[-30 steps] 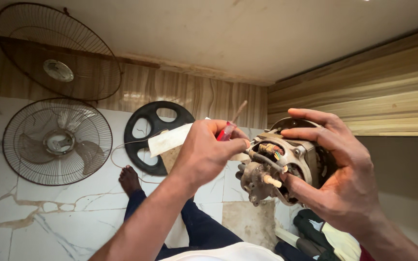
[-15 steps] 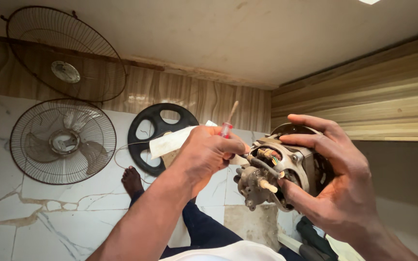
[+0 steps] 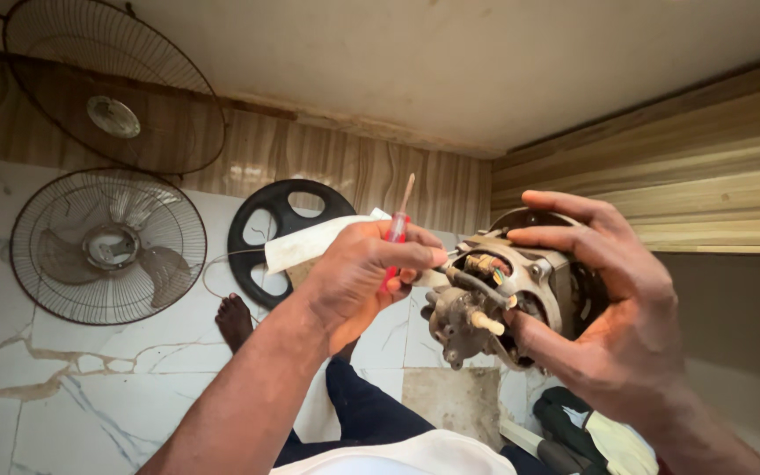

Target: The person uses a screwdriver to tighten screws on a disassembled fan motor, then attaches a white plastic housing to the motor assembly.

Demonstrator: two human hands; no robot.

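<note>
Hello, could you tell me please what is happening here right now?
A person sits on a marble floor and works on a fan motor. The right hand cups the motor from the side. The left hand holds a red-handled screwdriver and a piece of white cloth close to the motor's wiring. A fan with its cage, a separate wire guard and a black round base lie against the wall.

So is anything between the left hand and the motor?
Nothing visible. The left hand, gripping a red screwdriver and a white cloth, has its fingertips right at the motor, which the right hand cradles from behind.
</note>
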